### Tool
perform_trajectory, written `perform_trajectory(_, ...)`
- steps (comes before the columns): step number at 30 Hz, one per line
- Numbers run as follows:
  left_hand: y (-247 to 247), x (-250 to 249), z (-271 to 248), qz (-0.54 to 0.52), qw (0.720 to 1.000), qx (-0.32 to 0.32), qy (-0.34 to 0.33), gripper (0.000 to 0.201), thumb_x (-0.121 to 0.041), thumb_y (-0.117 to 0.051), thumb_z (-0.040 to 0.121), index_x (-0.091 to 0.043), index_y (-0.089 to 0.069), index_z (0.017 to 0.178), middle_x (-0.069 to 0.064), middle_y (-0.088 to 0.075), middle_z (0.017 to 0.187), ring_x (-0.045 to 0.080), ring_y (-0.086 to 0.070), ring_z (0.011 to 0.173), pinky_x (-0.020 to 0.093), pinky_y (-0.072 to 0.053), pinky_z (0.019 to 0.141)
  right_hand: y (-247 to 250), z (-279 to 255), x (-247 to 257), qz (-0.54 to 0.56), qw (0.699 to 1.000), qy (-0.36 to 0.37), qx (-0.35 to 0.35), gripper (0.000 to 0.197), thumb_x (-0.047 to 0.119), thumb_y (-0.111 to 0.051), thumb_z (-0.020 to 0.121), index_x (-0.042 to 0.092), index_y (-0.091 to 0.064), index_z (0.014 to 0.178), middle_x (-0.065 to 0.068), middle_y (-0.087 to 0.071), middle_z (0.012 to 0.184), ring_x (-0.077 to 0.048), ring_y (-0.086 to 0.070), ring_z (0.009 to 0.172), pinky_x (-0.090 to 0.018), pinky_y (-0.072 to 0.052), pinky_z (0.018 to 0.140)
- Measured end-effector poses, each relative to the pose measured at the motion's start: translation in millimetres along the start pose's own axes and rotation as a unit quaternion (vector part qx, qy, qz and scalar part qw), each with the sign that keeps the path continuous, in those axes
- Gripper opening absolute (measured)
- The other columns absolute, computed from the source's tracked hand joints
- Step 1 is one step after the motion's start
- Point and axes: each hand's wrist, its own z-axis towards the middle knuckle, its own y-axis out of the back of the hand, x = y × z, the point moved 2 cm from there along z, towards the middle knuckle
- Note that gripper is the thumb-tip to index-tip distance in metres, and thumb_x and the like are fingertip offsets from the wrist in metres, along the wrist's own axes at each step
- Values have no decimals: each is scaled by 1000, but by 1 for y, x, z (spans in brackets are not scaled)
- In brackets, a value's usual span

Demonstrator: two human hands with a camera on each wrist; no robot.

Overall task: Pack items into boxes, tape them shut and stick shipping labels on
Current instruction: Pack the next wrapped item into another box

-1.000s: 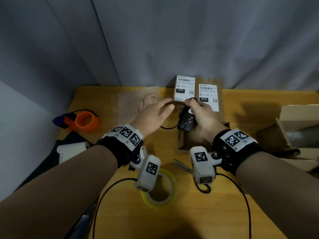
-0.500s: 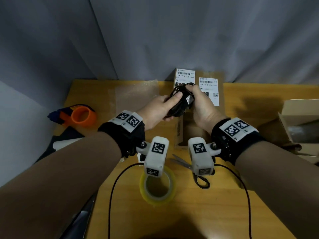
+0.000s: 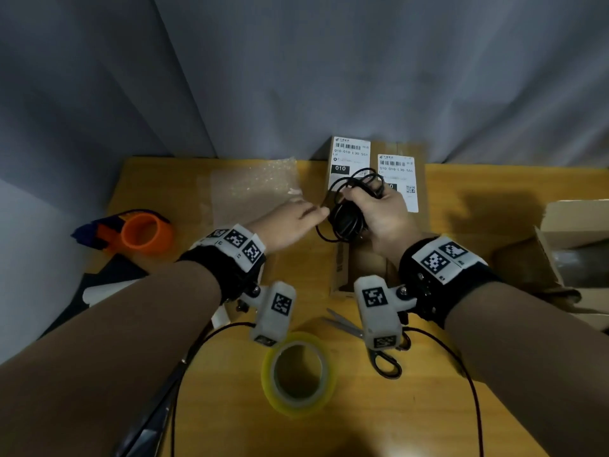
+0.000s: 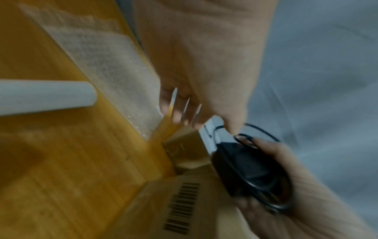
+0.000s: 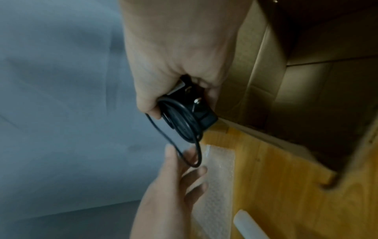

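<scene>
right hand (image 3: 379,212): wrapped around a black charger (image 3: 346,222) with its cord looped up, held just above the open cardboard box (image 3: 341,265)
left hand (image 3: 290,222): fingers straight and loose, holding nothing, tips right by a dangling cord loop
labelled boxes (image 3: 349,156): two, standing at the back of the tabletop (image 3: 230,407), behind the charger
bubble wrap (image 3: 253,189): flat, back left
tape roll (image 3: 298,374): yellowish, near edge, scissors (image 3: 372,344) just to its right
orange dispenser (image 3: 141,234): far left
</scene>
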Motion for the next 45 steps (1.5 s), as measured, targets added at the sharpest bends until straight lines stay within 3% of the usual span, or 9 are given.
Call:
perform_trajectory(8,-4,78,39,223,962,-41,150,60,-29,-62,88,-15,-36,141,10,-30,146,31,-39,128,39,-40,102,-5,22,8,-47,996,79,-18,13,11,-72,79,9,-65,90,-8,-69,86,-23,-69,85,-33,-59,74)
perform_trajectory(17,-7,90,47,332,932,12,145,31,-1,-47,92,-2,-53,122,17,-53,125,31,-56,109,36,-48,89,-14,26,1,-122,984,128,-8,17,15,-72,78,11,-65,93,-6,-68,86,-21,-67,84,-39,-58,79)
perform_trajectory(23,11,89,31,129,976,-86,152,35,-12,-36,100,2,-57,124,21,-60,107,31,-55,95,31,-38,77,-7,17,-9,-141,984,107,2,19,20,-73,76,27,-57,83,-1,-68,89,-19,-67,86,-41,-58,81)
perform_trajectory(26,21,77,13,87,976,-164,118,35,-17,-31,102,3,-59,96,21,-57,83,34,-53,82,32,-31,66,-1,7,-9,-150,984,99,4,25,22,-74,77,19,-58,96,-3,-68,93,-20,-67,87,-38,-58,80)
perform_trajectory(32,56,15,-38,-60,955,-281,72,30,-35,-36,101,-11,-52,92,1,-52,75,15,-48,66,31,-35,58,16,-19,3,-160,981,107,16,32,25,-72,82,14,-48,98,-2,-62,93,-19,-63,85,-22,-51,65)
perform_trajectory(35,62,-23,-62,-192,947,-256,6,28,-37,-45,97,-11,-56,101,6,-58,91,15,-55,78,29,-49,73,19,-33,16,-139,981,128,39,28,22,-74,81,17,-48,89,-7,-62,96,-22,-66,88,-24,-54,66)
perform_trajectory(39,42,-74,-84,-235,960,-155,-11,26,-34,-38,101,-20,-60,106,-14,-61,87,-9,-56,75,6,-40,61,19,-52,29,-149,972,161,86,37,22,-76,79,7,-53,103,-10,-63,104,-17,-64,85,-21,-53,66)
perform_trajectory(42,24,-95,-88,-310,946,-92,7,41,-50,-27,99,-30,-62,108,-14,-59,112,-2,-51,108,20,-40,89,27,-63,34,-109,975,167,101,35,17,-77,79,8,-57,106,-6,-67,100,-20,-66,92,-28,-55,80)
perform_trajectory(45,14,-102,-86,-371,924,-94,14,41,-45,-29,101,-22,-62,110,-4,-55,128,12,-49,120,34,-46,94,39,-71,39,-50,981,174,75,42,9,-79,75,10,-54,108,0,-65,92,-10,-64,81,-15,-52,66)
